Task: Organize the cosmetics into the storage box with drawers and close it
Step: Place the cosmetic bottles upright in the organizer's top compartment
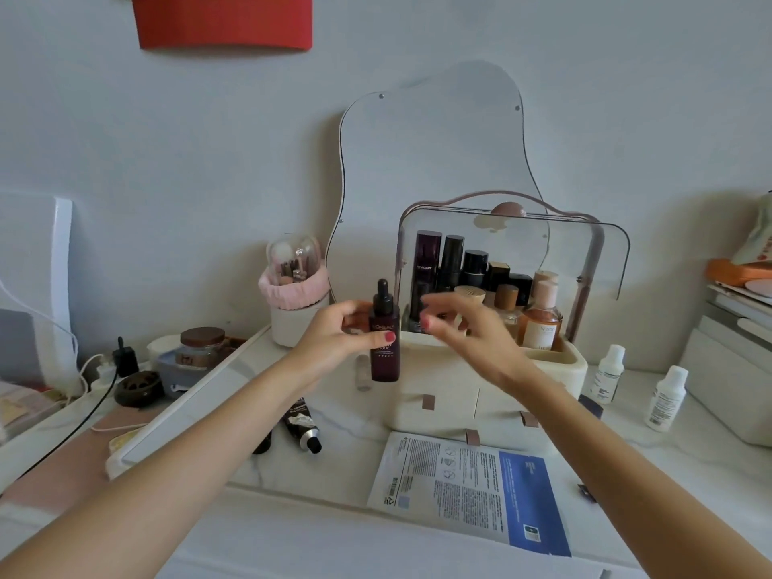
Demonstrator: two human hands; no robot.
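Note:
My left hand point(338, 334) grips a dark dropper bottle point(384, 340) upright, just left of the cream storage box point(555, 371). The box's clear lid point(585, 252) is raised, and several bottles point(463, 273) stand inside the top compartment. My right hand point(463, 328) hovers in front of the box with fingers spread and nothing in it. Two drawers point(438, 405) with brown pull tabs are in the box's front. On the table lie a blue and white sheet mask packet point(468, 482), two dark tubes point(303, 426) and two white bottles point(666, 401) to the right.
A brush holder with a pink frill point(294, 302) stands left of the box, with a wavy mirror point(430, 160) behind. A white tilted mirror frame point(188, 397), a jar point(200, 348) and cables lie left. A cream case point(731, 382) stands at the right edge.

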